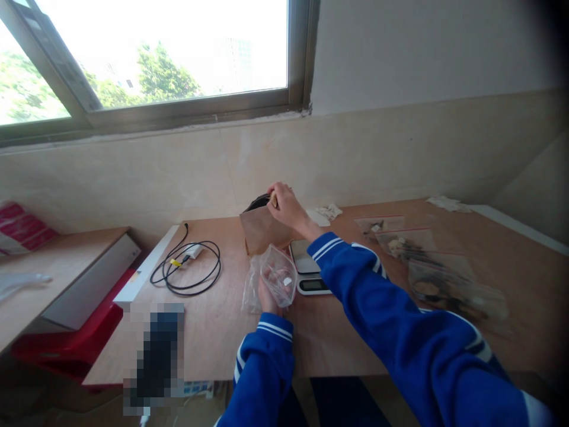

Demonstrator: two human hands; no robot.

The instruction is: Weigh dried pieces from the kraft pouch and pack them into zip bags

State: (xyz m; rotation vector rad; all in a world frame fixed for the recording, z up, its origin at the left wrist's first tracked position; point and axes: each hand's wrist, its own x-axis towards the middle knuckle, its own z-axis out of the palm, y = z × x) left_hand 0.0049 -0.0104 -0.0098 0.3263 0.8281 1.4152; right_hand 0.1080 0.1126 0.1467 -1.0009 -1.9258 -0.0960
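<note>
My left hand (270, 293) is closed around a clear plastic bag (276, 267), its mouth spread and facing up, with a small white piece visible on or in it. A brown paper bag (262, 230) stands upright behind it, dark inside at the open top. At the top right edge of that bag, my right hand (287, 204) is closed on a small tan piece (274, 199), whose kind I cannot make out. Close to the plastic bag lies a white digital scale (306, 264), partly hidden by my right sleeve.
Several zip bags with dried brown pieces, one of them a zip bag (444, 290), lie on the right. At left are a coiled black cable (186, 292) and a pixelated dark object (157, 356) near the table edge. Crumpled tissue (329, 212) sits by the wall.
</note>
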